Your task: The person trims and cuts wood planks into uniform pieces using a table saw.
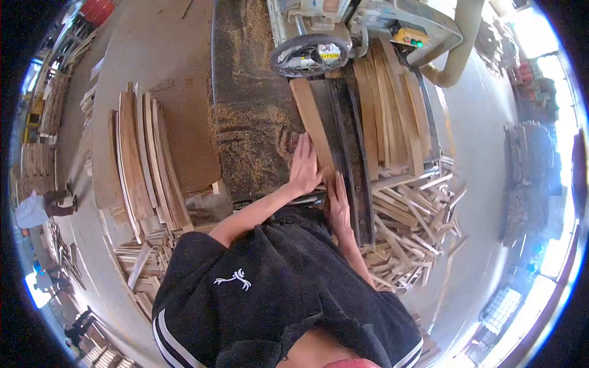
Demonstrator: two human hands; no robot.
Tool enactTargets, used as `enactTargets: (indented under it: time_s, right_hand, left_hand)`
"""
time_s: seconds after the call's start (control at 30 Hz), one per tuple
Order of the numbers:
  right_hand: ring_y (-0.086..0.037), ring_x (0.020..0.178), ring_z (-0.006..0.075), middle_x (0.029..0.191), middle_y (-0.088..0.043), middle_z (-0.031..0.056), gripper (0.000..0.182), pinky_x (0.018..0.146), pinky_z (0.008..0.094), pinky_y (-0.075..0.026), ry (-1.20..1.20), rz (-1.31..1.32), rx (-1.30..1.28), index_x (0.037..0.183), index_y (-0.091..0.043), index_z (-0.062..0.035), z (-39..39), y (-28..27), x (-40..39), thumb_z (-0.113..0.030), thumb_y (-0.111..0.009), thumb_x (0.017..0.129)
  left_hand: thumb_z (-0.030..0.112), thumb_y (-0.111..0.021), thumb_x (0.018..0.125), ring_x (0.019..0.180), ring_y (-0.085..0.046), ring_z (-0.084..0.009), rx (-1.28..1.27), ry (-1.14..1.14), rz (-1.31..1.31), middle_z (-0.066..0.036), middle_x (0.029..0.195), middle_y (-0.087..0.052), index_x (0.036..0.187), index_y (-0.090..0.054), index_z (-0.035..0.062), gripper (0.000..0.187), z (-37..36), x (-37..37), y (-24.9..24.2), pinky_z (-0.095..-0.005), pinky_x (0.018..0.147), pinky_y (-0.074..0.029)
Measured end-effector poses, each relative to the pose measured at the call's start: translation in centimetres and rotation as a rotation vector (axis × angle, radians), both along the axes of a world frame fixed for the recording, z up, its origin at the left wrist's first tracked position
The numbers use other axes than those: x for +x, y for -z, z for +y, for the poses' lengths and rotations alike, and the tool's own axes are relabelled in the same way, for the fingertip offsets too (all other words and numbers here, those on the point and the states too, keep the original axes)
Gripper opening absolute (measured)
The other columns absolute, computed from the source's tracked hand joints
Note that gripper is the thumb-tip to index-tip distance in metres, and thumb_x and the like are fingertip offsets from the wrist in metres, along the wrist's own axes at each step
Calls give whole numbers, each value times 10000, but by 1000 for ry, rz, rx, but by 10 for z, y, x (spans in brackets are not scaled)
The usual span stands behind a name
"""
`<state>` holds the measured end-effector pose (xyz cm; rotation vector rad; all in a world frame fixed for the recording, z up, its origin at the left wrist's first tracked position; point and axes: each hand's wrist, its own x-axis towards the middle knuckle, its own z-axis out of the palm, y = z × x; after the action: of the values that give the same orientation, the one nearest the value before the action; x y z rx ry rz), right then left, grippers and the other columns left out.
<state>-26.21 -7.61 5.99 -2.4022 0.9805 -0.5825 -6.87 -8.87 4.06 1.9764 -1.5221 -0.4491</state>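
Note:
A long, narrow wooden board [311, 122] lies on the dark machine table [248, 135], its far end under the machine by the handwheel. My left hand [304, 165] rests along the board's left side, fingers stretched forward and pressed flat. At the near end of the board, my right hand [338, 207] grips its right side with the fingers pointing forward. A dark metal guide rail [346, 141] runs close along the right of the board. The spoked handwheel [308, 56] hides where the board enters the machine.
Stacked wooden strips [392, 110] lie right of the rail, and more boards [144, 159] stand at the left. Loose offcuts [417, 227] are heaped at the lower right. Sawdust covers the table. A yellow control box [410, 38] is mounted on the machine. Another person [37, 208] is far left.

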Motion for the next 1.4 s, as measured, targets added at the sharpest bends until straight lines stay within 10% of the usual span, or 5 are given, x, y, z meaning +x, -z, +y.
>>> enactTargets:
  time_s: [0.23,0.37,0.77,1.03,1.4]
  right_hand:
    - [-464,1464,396,1544,-508,234,688,1166,475,-460,73,-25,50,1488,-521,29,-34,32,17,194,-476,821]
    - [-442,1473,426,1584,-471,231,660,1198,483,-423,42,7,-63,1477,-530,24,-76,32,57,127,-486,827]
    - [-518,1423,378,1540,-529,206,401,1143,467,-496,-19,33,-389,1332,-666,-62,-152,56,128,86,-550,979]
    - [-524,1426,351,1598,-495,130,289,1058,458,-556,-153,7,-518,1233,-712,-86,-186,36,169,-4,-560,1002]
    - [-511,1387,427,1568,-512,182,239,1084,519,-505,-236,-155,-367,1198,-710,-43,-119,26,204,-26,-598,988]
  left_hand:
    - [343,-681,980,1585,-74,-510,1,139,13,-355,1691,-89,1585,-315,-60,814,-67,20,19,-549,1296,-191]
    - [338,-627,1022,1565,-247,-456,-24,246,-25,-291,1597,-415,1435,-539,-84,596,-71,106,10,-559,1278,-262]
    - [268,-734,950,1602,-153,-412,223,-1059,-724,-233,1684,-295,1538,-450,-6,708,218,325,-67,-552,1282,-183]
    - [219,-686,940,1620,-87,-366,283,-1045,-576,-218,1735,-132,1620,-178,-101,908,232,318,-42,-513,1309,-127]
    - [287,-783,904,1430,-460,-389,328,-874,-600,-204,1518,-521,1430,-543,18,638,260,361,-104,-530,1200,-358]
